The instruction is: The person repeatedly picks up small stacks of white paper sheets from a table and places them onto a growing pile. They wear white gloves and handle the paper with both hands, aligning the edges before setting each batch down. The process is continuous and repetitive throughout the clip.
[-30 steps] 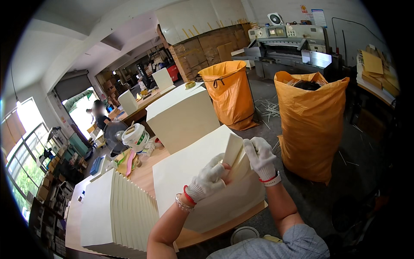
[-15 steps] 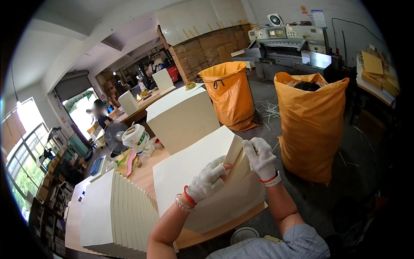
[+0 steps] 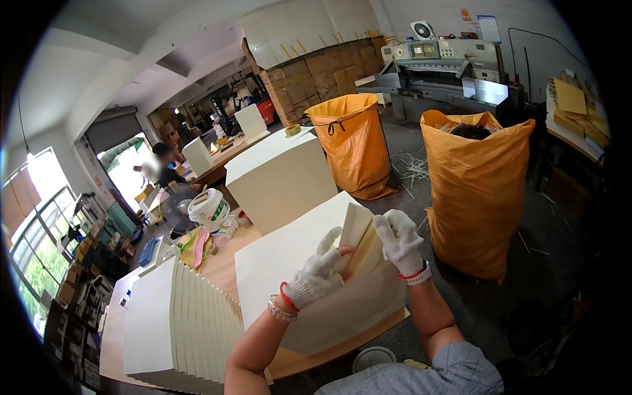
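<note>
A thick stack of cream paper sheets (image 3: 296,240) lies in front of me, the edge of its upper sheets bent up on the right. My left hand (image 3: 316,275), in a white knit glove with bare fingertips, holds the lifted sheets at their near edge, one finger raised over the top. At the far right corner my right hand (image 3: 399,242), also gloved, pinches the raised sheets; its fingertips are partly hidden behind the paper. Down on the left stands a second paper stack (image 3: 151,322), layered in stepped bundles.
Behind my stack rises a tall paper block (image 3: 283,174) with a tape roll (image 3: 292,131) on it. Two orange sacks (image 3: 477,191) stand right. A white bucket (image 3: 209,209) and a fan (image 3: 176,207) are left. A large grey machine (image 3: 441,72) and a person (image 3: 170,172) are farther back.
One finger of my left hand has lifted away from the paper, and the raised sheets lean further left with a wider gap beneath. The person at the back has come further into sight.
</note>
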### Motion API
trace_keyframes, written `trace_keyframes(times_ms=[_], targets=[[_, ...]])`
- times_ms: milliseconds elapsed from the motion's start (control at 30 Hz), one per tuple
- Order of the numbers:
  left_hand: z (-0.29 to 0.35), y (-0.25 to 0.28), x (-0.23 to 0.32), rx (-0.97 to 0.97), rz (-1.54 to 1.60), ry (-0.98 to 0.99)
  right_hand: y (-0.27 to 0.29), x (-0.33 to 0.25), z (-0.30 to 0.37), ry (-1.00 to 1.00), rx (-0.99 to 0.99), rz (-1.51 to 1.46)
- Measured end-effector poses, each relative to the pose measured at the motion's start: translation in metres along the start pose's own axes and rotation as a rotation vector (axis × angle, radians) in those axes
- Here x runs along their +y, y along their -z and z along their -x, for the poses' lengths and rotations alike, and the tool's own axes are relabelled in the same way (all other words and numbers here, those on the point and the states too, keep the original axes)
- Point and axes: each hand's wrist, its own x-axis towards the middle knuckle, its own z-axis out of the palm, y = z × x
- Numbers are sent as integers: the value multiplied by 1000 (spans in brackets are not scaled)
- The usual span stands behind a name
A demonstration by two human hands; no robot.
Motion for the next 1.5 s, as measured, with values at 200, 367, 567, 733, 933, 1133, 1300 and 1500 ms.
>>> trace_keyframes(times_ms=[200,367,567,733,933,1133,1300,1500], targets=[[-1,6,-5,-178,-76,135,1,-4,0,7,-16,31],[-2,-3,0,24,-113,-61,-2,0,-1,71,5,68],[-2,-3,2,33,-49,-43,-1,8,3,131,26,63],[-3,6,-4,-122,-143,-12,-1,-6,-1,-51,6,-21],[-1,-3,-5,23,-113,-30,-5,-3,-1,-121,54,-44],[-1,-4,-5,58,-94,-37,-3,-4,0,-151,54,-119],[-4,7,-1,-112,-117,4,-4,-6,1,-227,38,-134],[-2,-4,1,-2,-21,19,-6,-3,2,-195,71,-104]])
